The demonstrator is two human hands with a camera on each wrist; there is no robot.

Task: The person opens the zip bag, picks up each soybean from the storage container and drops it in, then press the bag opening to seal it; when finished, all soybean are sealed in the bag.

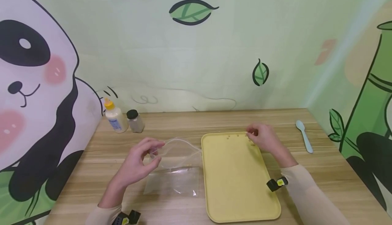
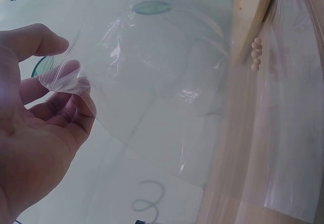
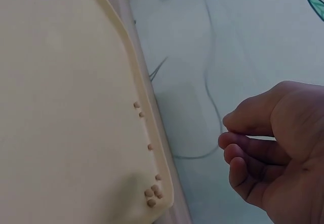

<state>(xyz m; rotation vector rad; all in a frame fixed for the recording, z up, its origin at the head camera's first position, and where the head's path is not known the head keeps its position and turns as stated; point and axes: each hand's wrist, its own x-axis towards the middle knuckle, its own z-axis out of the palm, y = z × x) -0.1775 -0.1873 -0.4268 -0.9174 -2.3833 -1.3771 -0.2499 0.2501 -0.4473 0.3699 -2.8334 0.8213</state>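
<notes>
And here's the left hand (image 1: 138, 162), thumb standing wide of the fingers, clear film lying against those fingers! That film is the plastic bag (image 1: 173, 183), just right of this hand, mouth gaping, with a few small beads (image 2: 254, 53) showing through it. Over to the right hand (image 1: 264, 137): curled narrow, thumb and fingertips together at the yellow tray (image 1: 235, 184)'s far corner; whether they pinch anything, can't tell! Loose beads (image 3: 151, 202) sit close by it, along the tray's far edge. (A pale blue spoon (image 1: 304, 137) lies on the counter (image 1: 171, 124), out to that hand's right.) Beyond the left hand, bottle (image 1: 116, 119) and jar (image 1: 135, 123)!
</notes>
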